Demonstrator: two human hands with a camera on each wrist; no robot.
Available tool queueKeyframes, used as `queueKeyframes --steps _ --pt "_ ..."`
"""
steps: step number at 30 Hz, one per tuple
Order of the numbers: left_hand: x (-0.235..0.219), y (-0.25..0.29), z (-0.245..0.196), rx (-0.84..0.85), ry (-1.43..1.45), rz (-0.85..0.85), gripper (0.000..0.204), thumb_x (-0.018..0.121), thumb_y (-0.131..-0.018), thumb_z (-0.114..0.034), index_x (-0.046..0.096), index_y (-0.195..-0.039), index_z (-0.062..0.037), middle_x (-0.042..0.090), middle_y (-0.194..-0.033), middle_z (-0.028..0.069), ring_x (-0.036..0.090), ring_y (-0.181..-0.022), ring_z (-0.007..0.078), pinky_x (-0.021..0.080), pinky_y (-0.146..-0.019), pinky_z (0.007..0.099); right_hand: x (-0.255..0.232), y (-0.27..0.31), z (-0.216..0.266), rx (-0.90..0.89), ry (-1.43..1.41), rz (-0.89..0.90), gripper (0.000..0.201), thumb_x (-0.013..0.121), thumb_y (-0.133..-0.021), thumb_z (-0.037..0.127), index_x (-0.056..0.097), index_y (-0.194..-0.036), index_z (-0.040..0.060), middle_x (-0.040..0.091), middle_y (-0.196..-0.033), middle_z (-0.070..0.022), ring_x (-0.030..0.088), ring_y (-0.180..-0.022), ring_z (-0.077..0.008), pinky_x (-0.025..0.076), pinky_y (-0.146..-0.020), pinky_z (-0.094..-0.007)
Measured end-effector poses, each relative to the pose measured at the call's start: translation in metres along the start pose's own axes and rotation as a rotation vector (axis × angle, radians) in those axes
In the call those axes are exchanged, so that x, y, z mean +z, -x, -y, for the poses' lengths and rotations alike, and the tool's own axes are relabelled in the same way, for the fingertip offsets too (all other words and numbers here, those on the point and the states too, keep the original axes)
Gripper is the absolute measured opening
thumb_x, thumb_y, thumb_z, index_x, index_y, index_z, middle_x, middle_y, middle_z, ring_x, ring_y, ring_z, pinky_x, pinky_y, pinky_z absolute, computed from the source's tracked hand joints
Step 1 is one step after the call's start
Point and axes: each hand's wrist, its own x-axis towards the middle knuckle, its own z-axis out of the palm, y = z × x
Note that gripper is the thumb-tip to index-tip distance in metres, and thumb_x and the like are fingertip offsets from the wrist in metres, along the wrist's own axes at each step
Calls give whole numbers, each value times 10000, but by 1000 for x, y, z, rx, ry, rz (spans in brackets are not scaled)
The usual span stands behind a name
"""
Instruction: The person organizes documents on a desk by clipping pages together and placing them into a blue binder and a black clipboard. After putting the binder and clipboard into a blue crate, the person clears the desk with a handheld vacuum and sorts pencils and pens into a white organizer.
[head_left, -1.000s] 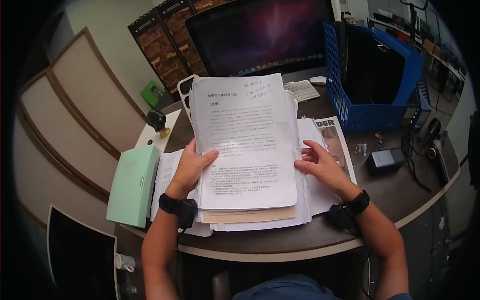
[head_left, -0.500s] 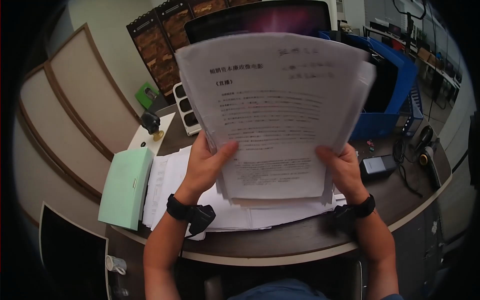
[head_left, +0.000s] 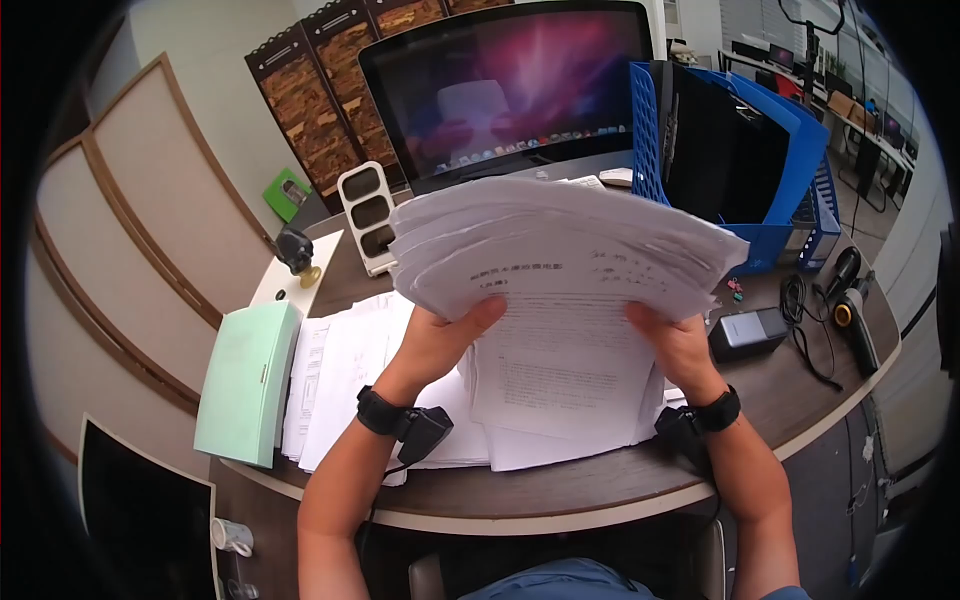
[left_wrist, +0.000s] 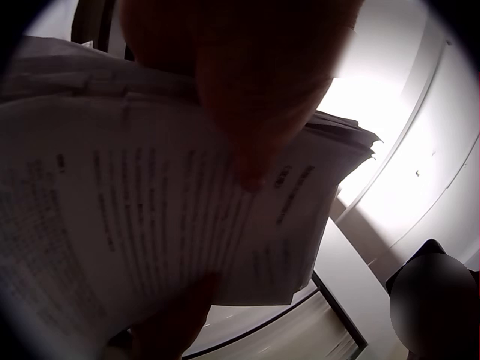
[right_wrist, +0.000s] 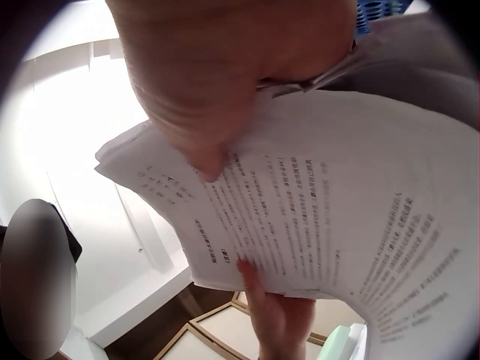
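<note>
A thick stack of printed paper sheets [head_left: 570, 345] is held between both hands over the desk, its upper part bowed and its top edges fanned out. My left hand [head_left: 437, 345] grips the left side, thumb across the front page and fingers hidden behind. On the opposite side my right hand [head_left: 683, 348] holds the stack the same way. Printed lines and handwritten notes show on the front page. In the right wrist view, the right thumb [right_wrist: 206, 146] presses on the sheet, with the left hand [right_wrist: 281, 319] at the far edge.
More loose papers [head_left: 345, 380] lie beneath, beside a green file box [head_left: 245, 385]. Behind stand a white slotted holder [head_left: 367, 212], a monitor [head_left: 520, 90] and a blue file rack [head_left: 760, 245]. A black-and-grey box [head_left: 748, 334] and cables [head_left: 795, 310] sit at the right.
The right hand, loosely at the stack's side earlier, now grips it. Both hands raised the stack toward the monitor, then lowered it somewhat; its top now bends and fans out.
</note>
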Motion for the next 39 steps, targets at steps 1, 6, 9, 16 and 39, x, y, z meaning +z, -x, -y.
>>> queueKeyframes --steps 1,6,9,16,39 --pt "1 -1 -2 5 39 -4 289 649 -920 -180 606 -1159 -23 644 -1051 50 579 -953 125 478 -810 275 0 -1 0 0 1 2 301 688 -870 76 624 -1152 -6 658 -1085 -57 579 -971 -114 469 -856 -278" --pt "-5 -15 -16 99 98 -288 280 649 -923 -187 627 -1126 4 663 -1033 57 586 -955 123 476 -837 281 -17 -6 7 193 21 172 386 701 -853 152 594 -1191 0 643 -1080 -57 571 -995 -124 465 -880 -292" --pt "-19 -25 -18 92 305 -388 344 621 -940 -206 577 -1186 31 629 -1144 86 574 -1045 163 445 -937 312 -17 -8 4 249 -202 156 537 712 -823 158 496 -1292 10 589 -1170 -90 553 -1068 -160 449 -929 -314" --pt "11 -5 3 16 675 -364 531 502 -996 -234 298 -1427 -1 422 -1415 116 404 -1303 235 324 -1103 385 16 11 -21 296 -310 80 672 696 -835 97 321 -1387 19 435 -1349 -138 464 -1214 -238 410 -1016 -381" --pt "-63 17 37 -146 179 -146 383 675 -868 -60 555 -1227 -5 625 -1140 78 577 -1058 176 474 -905 314 2 -4 -20 143 14 6 307 697 -862 84 639 -1154 9 672 -1017 -40 594 -935 -117 475 -831 -260"
